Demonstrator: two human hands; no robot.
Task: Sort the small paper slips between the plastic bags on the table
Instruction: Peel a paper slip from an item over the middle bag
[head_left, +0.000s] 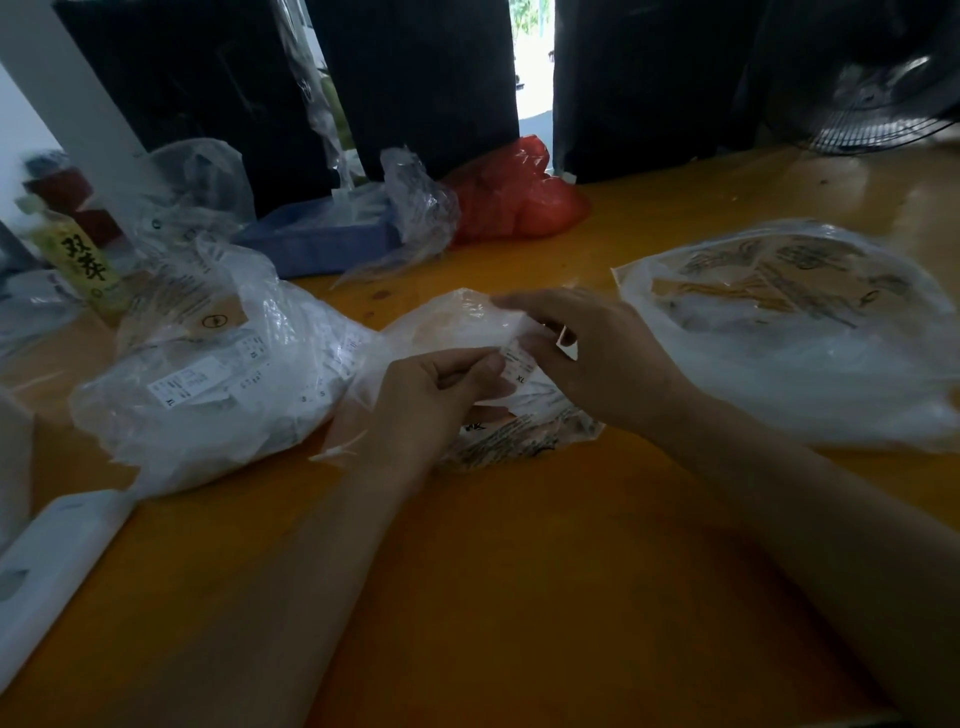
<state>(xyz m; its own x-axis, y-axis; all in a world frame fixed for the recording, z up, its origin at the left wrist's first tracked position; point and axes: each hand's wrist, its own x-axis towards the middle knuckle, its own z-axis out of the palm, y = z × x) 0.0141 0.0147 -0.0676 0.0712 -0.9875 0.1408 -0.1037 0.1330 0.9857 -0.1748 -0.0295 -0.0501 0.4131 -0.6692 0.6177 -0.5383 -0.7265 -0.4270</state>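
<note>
On the orange bench (519, 571), the left hand (431, 400) pinches a small white paper slip marked XL (519, 366) above the crumpled clear plastic bag in the middle (457, 317); the right hand (587, 353), fingers curled, touches the same slip. A slip-filled clear bag (208, 374) lies left, a flatter printed bag (795, 332) right

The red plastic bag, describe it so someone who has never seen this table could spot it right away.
On the orange table, look to the far edge, against the dark panels. The crumpled red plastic bag lies there, right of the blue tray and a clear crinkled bag. It is the only red, opaque bag; the others are clear or whitish.
</note>
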